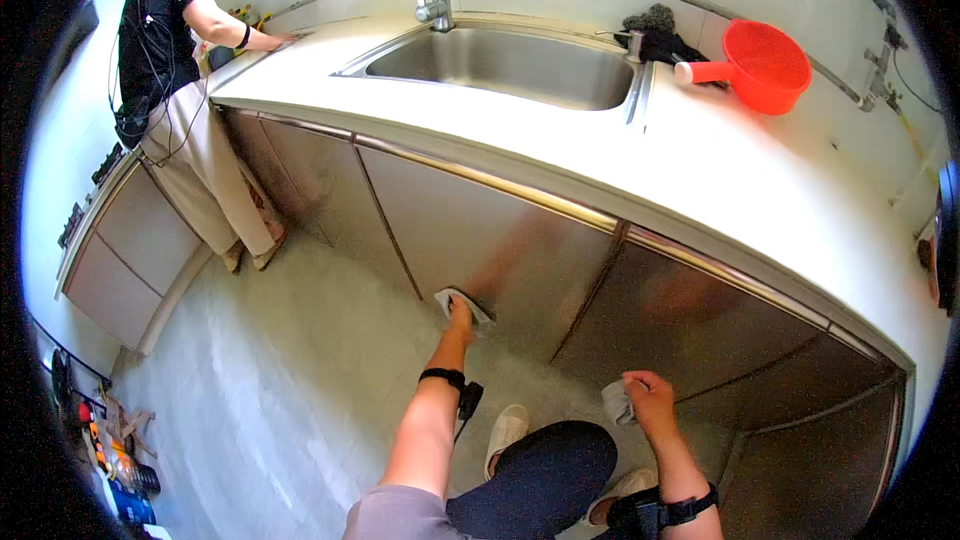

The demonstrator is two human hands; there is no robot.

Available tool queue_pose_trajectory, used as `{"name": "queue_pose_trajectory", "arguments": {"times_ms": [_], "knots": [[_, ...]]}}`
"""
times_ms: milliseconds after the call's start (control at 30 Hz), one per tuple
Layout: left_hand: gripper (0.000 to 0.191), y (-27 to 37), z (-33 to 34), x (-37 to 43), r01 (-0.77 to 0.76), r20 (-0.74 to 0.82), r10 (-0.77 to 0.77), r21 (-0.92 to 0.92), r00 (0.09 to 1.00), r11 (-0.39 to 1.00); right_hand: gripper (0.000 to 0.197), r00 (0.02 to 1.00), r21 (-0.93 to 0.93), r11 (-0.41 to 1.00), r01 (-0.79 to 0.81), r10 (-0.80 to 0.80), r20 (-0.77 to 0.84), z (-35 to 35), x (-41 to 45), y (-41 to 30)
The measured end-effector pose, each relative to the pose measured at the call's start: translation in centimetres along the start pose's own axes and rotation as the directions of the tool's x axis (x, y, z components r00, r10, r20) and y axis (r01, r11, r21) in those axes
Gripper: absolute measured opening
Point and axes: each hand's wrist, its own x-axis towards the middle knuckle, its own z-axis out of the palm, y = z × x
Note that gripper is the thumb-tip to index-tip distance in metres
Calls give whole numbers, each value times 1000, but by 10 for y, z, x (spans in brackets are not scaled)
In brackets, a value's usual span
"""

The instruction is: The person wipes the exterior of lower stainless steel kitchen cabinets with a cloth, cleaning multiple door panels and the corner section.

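Note:
My left hand (460,312) presses a pale cloth (480,313) against the bottom of a shiny cabinet door (480,225), close to the floor. Part of the cloth is hidden under the hand. Farther right, my right hand (651,397) grips a bunched whitish cloth (619,403) in front of a darker cabinet door (697,315). I cannot tell whether that cloth touches the door. Both doors sit under the white countertop (525,131), below a metal trim strip (495,181).
A steel sink (502,67) with a faucet (441,4) is set in the countertop. A red dipper (766,75) stands right of it, near a dark cloth (660,34). Another person (161,37) stands far left, one hand on the counter. Bottles (124,465) crowd the lower left.

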Motion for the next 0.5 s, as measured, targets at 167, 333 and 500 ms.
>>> {"name": "queue_pose_trajectory", "arguments": {"times_ms": [167, 333, 500], "knots": [[60, -3, -41, 38, -499, -164, 644, 501, 747, 707, 19, 996, 7, 998, 67, -68, 54, 18, -8, -28], [56, 132, 30, -38, -767, -27, 914, 534, 405, 356, 19, 997, -15, 997, 79, -79, 18, 0, -8, -22], [66, 132, 61, -80, -748, 151, 898, 619, 414, 241, 20, 997, -11, 997, 76, -76, 11, 3, -3, -12]]}}
